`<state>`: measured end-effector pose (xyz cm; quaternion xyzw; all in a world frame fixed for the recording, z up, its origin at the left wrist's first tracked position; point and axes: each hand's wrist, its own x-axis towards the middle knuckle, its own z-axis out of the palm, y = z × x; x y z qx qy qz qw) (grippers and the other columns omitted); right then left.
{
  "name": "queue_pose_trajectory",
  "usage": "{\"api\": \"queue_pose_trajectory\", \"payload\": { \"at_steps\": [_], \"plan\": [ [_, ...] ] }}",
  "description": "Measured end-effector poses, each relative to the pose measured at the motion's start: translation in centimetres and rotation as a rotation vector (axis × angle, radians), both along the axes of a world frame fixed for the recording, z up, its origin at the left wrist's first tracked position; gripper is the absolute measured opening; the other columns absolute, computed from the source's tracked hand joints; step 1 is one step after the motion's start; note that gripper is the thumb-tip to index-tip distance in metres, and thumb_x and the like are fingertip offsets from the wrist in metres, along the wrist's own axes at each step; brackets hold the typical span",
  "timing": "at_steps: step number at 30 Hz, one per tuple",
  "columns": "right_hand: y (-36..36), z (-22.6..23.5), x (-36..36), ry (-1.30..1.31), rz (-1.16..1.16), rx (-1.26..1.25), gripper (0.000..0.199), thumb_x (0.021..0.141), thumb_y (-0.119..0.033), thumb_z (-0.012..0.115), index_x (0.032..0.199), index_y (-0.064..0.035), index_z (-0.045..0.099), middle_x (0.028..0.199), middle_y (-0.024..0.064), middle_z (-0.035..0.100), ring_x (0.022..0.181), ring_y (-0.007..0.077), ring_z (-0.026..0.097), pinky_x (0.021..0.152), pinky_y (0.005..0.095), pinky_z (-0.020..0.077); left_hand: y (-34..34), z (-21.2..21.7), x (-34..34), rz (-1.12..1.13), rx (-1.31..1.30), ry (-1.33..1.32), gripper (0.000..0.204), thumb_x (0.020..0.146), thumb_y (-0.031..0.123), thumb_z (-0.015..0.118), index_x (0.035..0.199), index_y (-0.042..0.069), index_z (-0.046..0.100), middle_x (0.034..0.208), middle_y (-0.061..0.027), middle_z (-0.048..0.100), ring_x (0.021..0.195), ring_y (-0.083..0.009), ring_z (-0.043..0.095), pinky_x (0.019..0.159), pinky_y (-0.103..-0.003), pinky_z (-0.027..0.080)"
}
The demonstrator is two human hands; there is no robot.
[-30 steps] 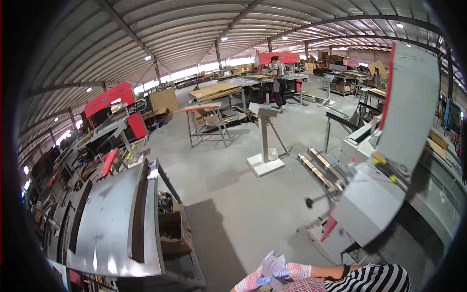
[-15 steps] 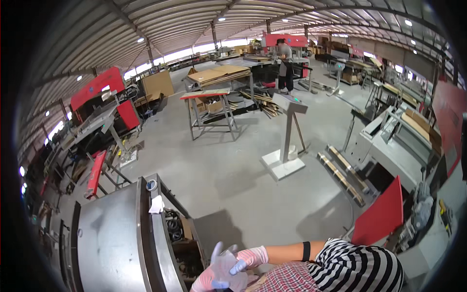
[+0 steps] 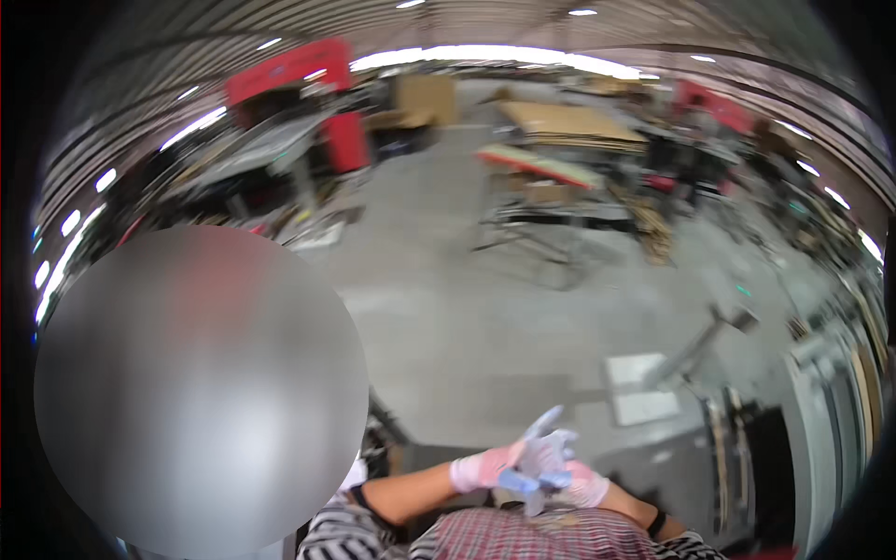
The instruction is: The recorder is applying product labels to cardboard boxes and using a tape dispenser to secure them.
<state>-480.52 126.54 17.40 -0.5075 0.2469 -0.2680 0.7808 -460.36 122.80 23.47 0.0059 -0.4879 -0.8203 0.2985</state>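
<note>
My left hand [image 3: 493,469], in a pink glove with pale blue-grey fingers, reaches in from the lower left. One of its fingers stretches up and away from the others. Against it lies my right hand [image 3: 584,486], gloved the same way, coming from the lower right. The two hands meet low in front of a red-and-white checked garment [image 3: 523,537]. Pale, smeared shapes overlap between them, and whether a thin thing lies there I cannot make out. The right fingers are partly hidden behind the left.
A blurred round grey patch [image 3: 201,392] covers the lower left. On the floor to the right stands a post on a white base plate [image 3: 644,387]. Farther off are a red-topped trestle [image 3: 537,166], stacked brown boards [image 3: 574,126] and a red machine [image 3: 289,70].
The view has swung left and down, so the floor and machines shift right and blur. My hands now appear farther right, still together. The round grey patch covers where the metal-topped bench was.
</note>
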Motion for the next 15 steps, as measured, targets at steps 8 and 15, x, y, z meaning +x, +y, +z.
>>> {"api": "queue_pose_trajectory", "payload": {
  "at_steps": [8, 15],
  "plan": [
    [-26.8, 4.7, 14.1, 0.013, 0.264, 0.509, 0.046, 0.079, -0.020, 0.072, 0.117, -0.0029, 0.053, 0.110, 0.0097, 0.059, 0.102, 0.0217, 0.059, 0.085, 0.0372, 0.0509, -19.6, -1.1, 11.6, 0.600, -0.074, -0.132, 0.122, 0.074, 0.019, 0.079, 0.149, 0.013, -0.016, 0.135, -0.0081, 0.037, 0.120, -0.0186, 0.043, 0.109, -0.040, 0.028],
    [-50.1, 4.3, 20.5, 0.254, 0.526, -0.795, 0.043, 0.074, -0.009, 0.074, 0.113, -0.0044, 0.058, 0.106, 0.0062, 0.063, 0.096, 0.0183, 0.062, 0.082, 0.0346, 0.0512, -43.3, -3.3, 19.6, 0.673, -0.762, -0.185, 0.099, 0.084, 0.014, 0.069, 0.151, 0.011, -0.005, 0.115, -0.0043, 0.051, 0.104, -0.0132, 0.051, 0.113, -0.035, 0.021]
  ]
}}
